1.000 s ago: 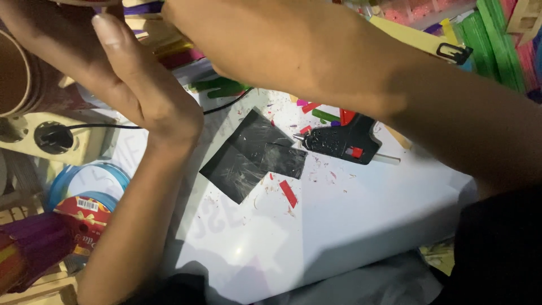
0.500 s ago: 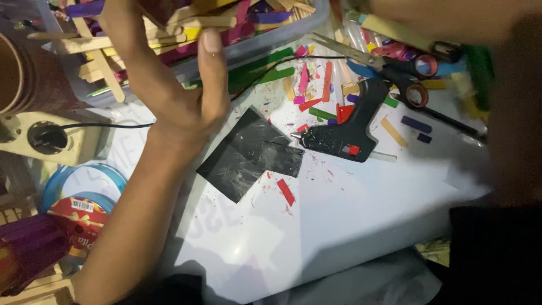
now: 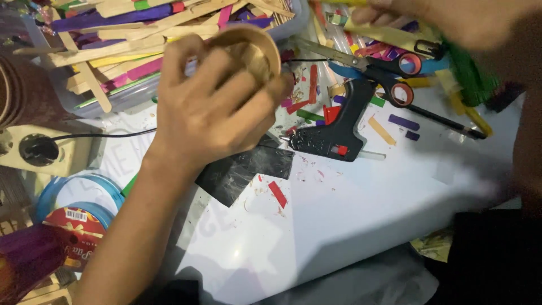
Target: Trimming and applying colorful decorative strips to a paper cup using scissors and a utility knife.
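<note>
Cool, fairly bright light falls on the white bench (image 3: 361, 209), which glares pale at the middle. The left hand (image 3: 217, 107) casts a soft shadow below it. The right hand (image 3: 451, 20) is smeared by motion blur; the lower right corner goes dark

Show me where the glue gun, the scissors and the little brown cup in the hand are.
glue gun (image 3: 339, 134), head view, on its black body.
scissors (image 3: 389, 70), head view, where the black handles meet.
brown cup (image 3: 251, 51), head view, on its open inside.
left hand (image 3: 212, 113), head view, on the back of the hand.
</note>
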